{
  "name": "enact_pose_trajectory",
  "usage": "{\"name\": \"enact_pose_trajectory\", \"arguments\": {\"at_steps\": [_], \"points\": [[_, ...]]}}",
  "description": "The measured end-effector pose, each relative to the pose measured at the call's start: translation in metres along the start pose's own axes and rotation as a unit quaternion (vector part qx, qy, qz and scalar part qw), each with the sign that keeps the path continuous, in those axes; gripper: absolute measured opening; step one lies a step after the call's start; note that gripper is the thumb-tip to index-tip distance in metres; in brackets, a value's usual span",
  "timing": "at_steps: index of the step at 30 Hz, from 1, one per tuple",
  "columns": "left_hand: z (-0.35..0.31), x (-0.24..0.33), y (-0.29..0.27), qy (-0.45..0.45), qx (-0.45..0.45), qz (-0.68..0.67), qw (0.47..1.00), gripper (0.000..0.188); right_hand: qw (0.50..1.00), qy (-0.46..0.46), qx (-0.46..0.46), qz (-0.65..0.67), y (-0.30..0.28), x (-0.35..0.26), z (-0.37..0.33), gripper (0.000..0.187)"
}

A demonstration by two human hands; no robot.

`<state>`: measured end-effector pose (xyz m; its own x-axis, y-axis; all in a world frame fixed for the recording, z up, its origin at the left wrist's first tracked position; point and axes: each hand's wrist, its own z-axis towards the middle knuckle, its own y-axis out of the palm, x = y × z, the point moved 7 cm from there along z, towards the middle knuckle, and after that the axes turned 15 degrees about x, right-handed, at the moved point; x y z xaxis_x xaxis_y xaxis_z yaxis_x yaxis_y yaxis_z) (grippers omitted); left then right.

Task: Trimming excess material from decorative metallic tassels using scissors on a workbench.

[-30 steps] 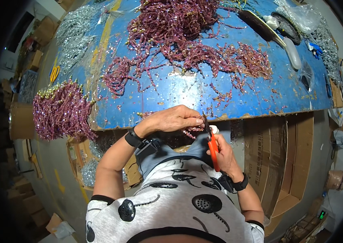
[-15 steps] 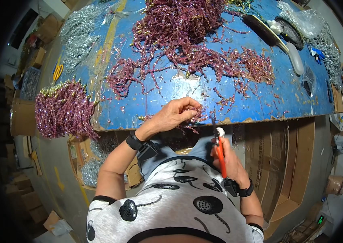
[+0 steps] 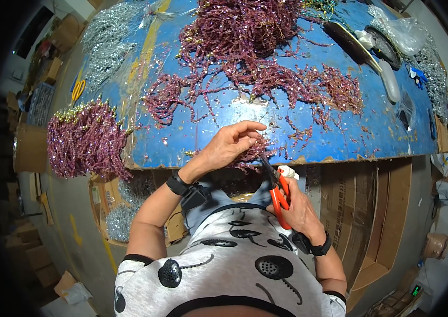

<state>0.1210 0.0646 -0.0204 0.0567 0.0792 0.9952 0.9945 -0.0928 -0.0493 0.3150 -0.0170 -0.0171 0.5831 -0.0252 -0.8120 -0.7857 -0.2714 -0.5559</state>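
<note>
My left hand (image 3: 228, 143) is at the table's near edge, its thumb and fingers pinching a small bunch of purple glittery strands (image 3: 251, 153). Some strand ends hang below the hand over the edge. In my right hand (image 3: 299, 211) are red-handled scissors (image 3: 279, 198), the handles spread apart. Their dark blades point up at the bunch, with the tips against or very near it; exact contact is hard to tell. Something white is wrapped around a finger of my right hand. A large tangled heap of purple strands (image 3: 239, 31) lies farther back on the blue table (image 3: 181, 142).
Purple strands with gold tips (image 3: 89, 140) drape over the table's left corner. Yellow-handled scissors (image 3: 78, 90) and silver tinsel (image 3: 110, 39) lie behind them. A long-handled brush (image 3: 348, 42) rests at the back right. Below the table's right side stands an open cardboard box (image 3: 388, 222).
My right hand has brought the scissors up and left to the strands, and their handles have spread. The left hand stays nearly in place, its index finger stretched out more.
</note>
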Motion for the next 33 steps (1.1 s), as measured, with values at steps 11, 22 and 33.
{"name": "enact_pose_trajectory", "arguments": {"at_steps": [11,22,33], "points": [[0.0,-0.002,0.0,-0.044,0.026,-0.094,0.994,0.04,0.999,0.046,-0.004,-0.029,-0.001,-0.013,0.002,0.067],[-0.007,0.015,0.001,0.01,0.019,-0.053,0.998,0.035,0.998,0.02,0.053,-0.022,-0.011,-0.014,0.004,0.066],[-0.007,0.006,0.0,-0.031,0.017,-0.02,0.999,0.035,0.999,0.0,0.039,-0.027,-0.01,-0.014,0.006,0.068]]}}
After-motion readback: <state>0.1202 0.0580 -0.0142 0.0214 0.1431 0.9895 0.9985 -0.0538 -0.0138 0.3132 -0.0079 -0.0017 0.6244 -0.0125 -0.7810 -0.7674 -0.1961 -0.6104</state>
